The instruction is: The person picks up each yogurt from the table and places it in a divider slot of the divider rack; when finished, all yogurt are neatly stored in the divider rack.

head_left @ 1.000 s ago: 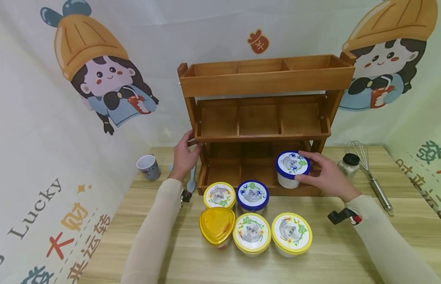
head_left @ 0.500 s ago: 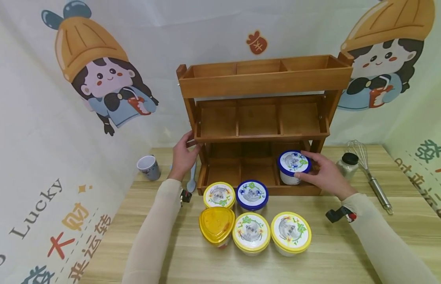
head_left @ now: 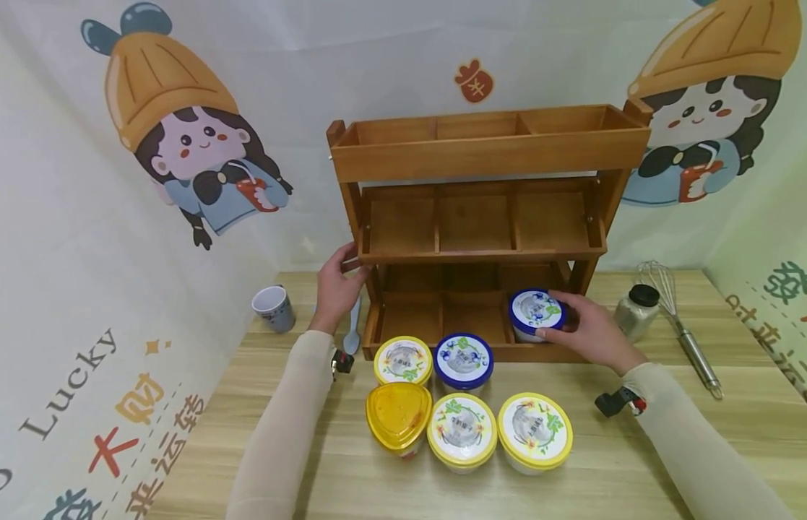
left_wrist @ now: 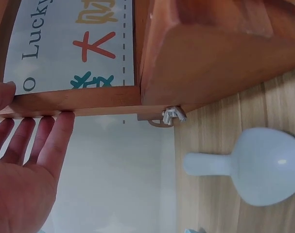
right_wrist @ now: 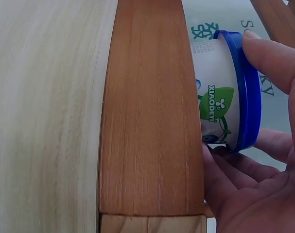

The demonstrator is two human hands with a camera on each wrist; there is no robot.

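Observation:
My right hand (head_left: 597, 334) grips a round white tub with a blue lid (head_left: 536, 309), thumb and fingers at its rim. The tub stands in the right compartment of the lowest tier of the brown wooden shelf (head_left: 488, 159). In the right wrist view, the shelf's front board (right_wrist: 149, 111) hides the tub's base. My left hand (head_left: 336, 292) holds the shelf's left upright (left_wrist: 103, 99) between thumb and fingers. In front of the shelf are another blue-lidded tub (head_left: 464, 360), several yellow-lidded tubs (head_left: 462, 430) and a container with a yellow rounded-triangular lid (head_left: 399, 414).
A patterned cup (head_left: 274, 309) stands at the left. Beside the shelf's left foot lies a pale blue spoon (left_wrist: 264, 165). To the right are a black-capped jar (head_left: 637, 310) and a metal whisk (head_left: 692, 354). Printed cloth walls surround the table (head_left: 494, 498).
My right hand has lowered the blue-lidded tub into the right compartment of the bottom tier. My left hand has stayed on the upright.

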